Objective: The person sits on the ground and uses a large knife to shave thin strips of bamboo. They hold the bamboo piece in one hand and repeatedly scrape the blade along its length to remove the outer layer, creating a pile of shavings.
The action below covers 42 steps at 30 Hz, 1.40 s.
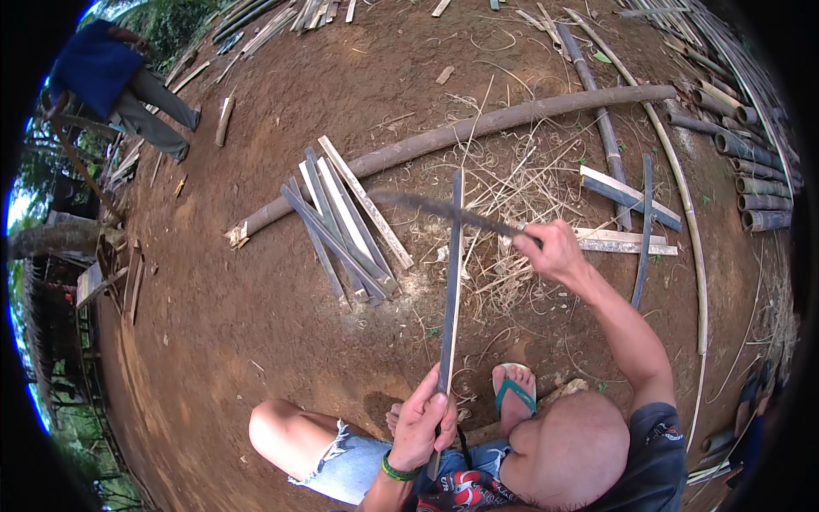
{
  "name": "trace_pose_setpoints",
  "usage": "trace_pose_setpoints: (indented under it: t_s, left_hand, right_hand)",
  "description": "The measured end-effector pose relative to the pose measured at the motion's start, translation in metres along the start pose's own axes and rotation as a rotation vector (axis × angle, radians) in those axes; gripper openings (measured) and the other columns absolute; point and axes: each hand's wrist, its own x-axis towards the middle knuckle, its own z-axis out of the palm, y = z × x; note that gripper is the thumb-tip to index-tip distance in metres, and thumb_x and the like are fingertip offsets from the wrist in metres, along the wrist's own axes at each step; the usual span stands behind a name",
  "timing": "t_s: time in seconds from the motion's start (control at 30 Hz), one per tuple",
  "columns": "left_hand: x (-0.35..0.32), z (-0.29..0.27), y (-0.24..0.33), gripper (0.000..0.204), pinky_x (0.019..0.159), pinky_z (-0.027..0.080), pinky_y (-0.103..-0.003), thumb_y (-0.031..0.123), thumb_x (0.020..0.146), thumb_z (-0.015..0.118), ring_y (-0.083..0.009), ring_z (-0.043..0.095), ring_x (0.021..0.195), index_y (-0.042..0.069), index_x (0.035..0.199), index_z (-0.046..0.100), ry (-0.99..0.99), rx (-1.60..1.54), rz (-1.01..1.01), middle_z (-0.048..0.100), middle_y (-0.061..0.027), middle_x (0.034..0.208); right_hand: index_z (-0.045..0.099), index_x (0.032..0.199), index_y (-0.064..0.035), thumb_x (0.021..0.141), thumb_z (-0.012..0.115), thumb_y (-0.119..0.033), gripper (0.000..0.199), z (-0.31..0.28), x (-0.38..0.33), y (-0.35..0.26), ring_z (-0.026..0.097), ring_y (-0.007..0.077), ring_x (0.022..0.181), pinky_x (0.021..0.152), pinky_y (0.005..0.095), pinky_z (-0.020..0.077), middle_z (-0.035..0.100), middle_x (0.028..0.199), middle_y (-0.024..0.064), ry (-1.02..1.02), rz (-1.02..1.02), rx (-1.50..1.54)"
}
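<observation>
The left hand (422, 427) has its grip wrapped around the lower part of a dark-faced strip (451, 290), apparently to steady it. The strip stands out ahead of that grip, its near end protruding just below. The right hand (559, 252) has its grip closed on the near end of a long blade (435, 206), which crosses the strip's far portion, presumably to leave the fingers clear; blade-to-strip contact cannot be confirmed.

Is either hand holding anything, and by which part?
Left hand: a dark bamboo strip, near its lower end. Right hand: a long dark blade, by its right end.
</observation>
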Motion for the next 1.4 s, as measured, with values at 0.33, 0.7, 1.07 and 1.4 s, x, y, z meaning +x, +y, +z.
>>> trace_pose_setpoints:
  t_s: [0.33,0.7,1.07,1.4]
  left_hand:
    - [0.011,-0.009,-0.005,0.052,0.049,0.044,-0.022,0.012,0.106,0.044,-0.0106,0.054,0.055,0.009,0.155,0.025,0.12,0.218,0.125,0.06,-0.0079,0.079]
    - [0.037,-0.007,0.002,0.054,0.045,0.036,-0.021,0.01,0.106,0.043,-0.0055,0.042,0.051,0.007,0.156,0.023,0.111,0.341,0.11,0.051,-0.0018,0.074]
    - [-0.021,0.013,-0.002,0.053,0.053,0.039,-0.022,0.01,0.106,0.045,-0.0083,0.045,0.055,0.003,0.155,0.027,-0.046,0.36,0.104,0.054,-0.0046,0.074]
    - [0.046,-0.005,-0.009,0.058,0.057,0.04,-0.022,0.013,0.107,0.045,-0.0079,0.046,0.065,0.012,0.16,0.02,0.133,0.173,0.126,0.047,0.0001,0.091]
  right_hand:
    - [0.07,0.069,-0.0063,0.097,0.048,-0.058,0.063,-0.031,0.0,0.007,0.041,0.0141,0.038,0.041,0.0395,0.0359,0.047,0.045,0.0015,0.095,0.267,-0.005]
    - [0.061,0.063,-0.0063,0.084,0.072,-0.051,0.05,0.027,-0.053,-0.088,0.056,0.0335,0.044,0.043,0.0433,0.0444,0.057,0.052,0.0117,-0.111,-0.285,0.087]
    - [0.064,0.068,0.0058,0.098,0.042,-0.061,0.077,-0.058,0.04,0.034,0.052,0.0247,0.054,0.063,0.0442,0.0439,0.05,0.05,0.0111,0.28,0.474,0.021]
    - [0.072,0.075,-0.0032,0.092,0.063,-0.049,0.05,0.002,-0.047,-0.072,0.054,0.0261,0.041,0.045,0.0411,0.043,0.056,0.048,0.011,-0.152,0.048,0.08]
